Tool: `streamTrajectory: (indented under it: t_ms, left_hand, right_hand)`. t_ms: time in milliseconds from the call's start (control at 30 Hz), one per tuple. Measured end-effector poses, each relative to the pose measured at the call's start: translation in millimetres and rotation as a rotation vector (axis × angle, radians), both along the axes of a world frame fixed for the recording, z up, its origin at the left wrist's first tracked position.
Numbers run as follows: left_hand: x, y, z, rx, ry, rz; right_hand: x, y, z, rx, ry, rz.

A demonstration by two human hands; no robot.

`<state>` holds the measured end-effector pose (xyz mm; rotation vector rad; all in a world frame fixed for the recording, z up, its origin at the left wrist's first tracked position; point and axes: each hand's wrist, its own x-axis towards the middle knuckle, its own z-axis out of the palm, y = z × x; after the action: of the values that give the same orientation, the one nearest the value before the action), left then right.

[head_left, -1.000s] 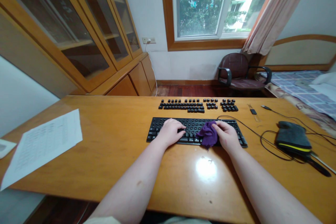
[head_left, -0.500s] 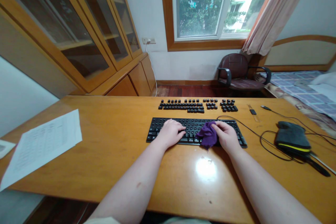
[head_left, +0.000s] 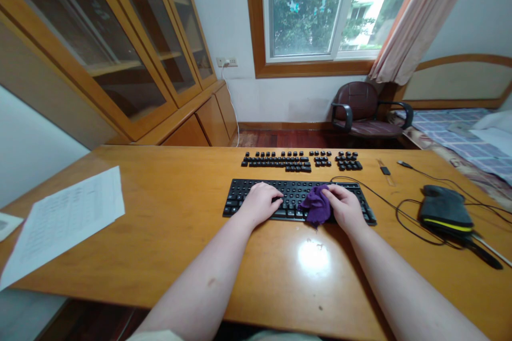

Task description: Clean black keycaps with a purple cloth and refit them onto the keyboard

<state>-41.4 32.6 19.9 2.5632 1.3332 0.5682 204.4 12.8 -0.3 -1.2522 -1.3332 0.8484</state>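
Observation:
A black keyboard (head_left: 294,190) lies across the wooden desk in front of me, with bare spots where key tops are off. My left hand (head_left: 261,202) rests on its left-middle part, thumb apart from the fingers, holding nothing. My right hand (head_left: 344,206) pinches a crumpled purple cloth (head_left: 318,205) between thumb and fingers. The cloth lies over the right-middle keys and hangs past the front edge. Behind the keyboard, several loose black keycaps (head_left: 276,161) are set out in rows and groups. Both palms hide some of the keys.
At right on the desk (head_left: 168,245) are a grey cloth item with a yellow stripe (head_left: 447,212), a black handle (head_left: 486,254), a USB plug (head_left: 405,164) with cable, and a small black tool (head_left: 385,170). Paper sheets (head_left: 76,213) lie at left. A chair (head_left: 360,109) stands beyond.

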Motion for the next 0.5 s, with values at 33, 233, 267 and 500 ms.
streamTrajectory:
  t_ms: [33, 233, 267, 500]
  left_hand:
    - [0.0, 0.1, -0.3, 0.001, -0.005, 0.002]
    - [-0.3, 2.2, -3.0, -0.026, -0.022, 0.003]
    - [-0.4, 2.5, -3.2, -0.031, -0.025, 0.003]
    - [-1.1, 2.7, -1.9, -0.027, -0.012, -0.008]
  right_hand:
    - [0.0, 0.0, 0.2, 0.001, 0.004, 0.002]
    - [0.5, 0.0, 0.7, 0.004, 0.012, 0.018]
    - [0.6, 0.0, 0.5, 0.001, 0.012, 0.018]
    - [1.4, 0.6, -1.0, 0.012, -0.016, 0.007]
